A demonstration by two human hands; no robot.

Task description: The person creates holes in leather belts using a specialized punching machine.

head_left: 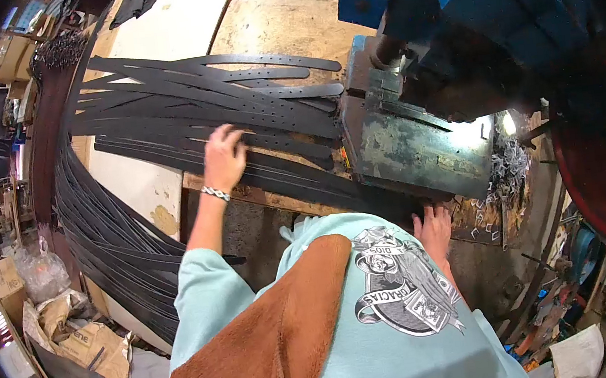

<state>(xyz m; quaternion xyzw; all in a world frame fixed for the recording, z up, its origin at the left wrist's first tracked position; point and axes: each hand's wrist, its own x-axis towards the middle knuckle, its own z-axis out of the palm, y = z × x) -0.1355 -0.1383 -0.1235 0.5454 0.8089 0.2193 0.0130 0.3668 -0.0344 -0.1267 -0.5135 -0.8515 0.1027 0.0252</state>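
Many long black straps [257, 105] with punched holes and rounded ends lie overlapping on a worktable, their ends beside a metal machine. My left hand [224, 157], with a bracelet at the wrist, is over the straps near their front edge, fingers apart and slightly bent. Along the front runs a layered row of black straps [302, 182] that reaches under the machine's front edge. At the right end of that row is my right hand [434, 228], its fingers on or beside the dark strap ends; what they grip cannot be made out.
The machine's metal bed [423, 139] stands at the right, with a pile of metal clips [509, 167] beside it and a red wheel [601, 180] farther right. More black straps [113, 246] hang over the table's left side. Boxes and a plastic bag [42, 272] are at the far left.
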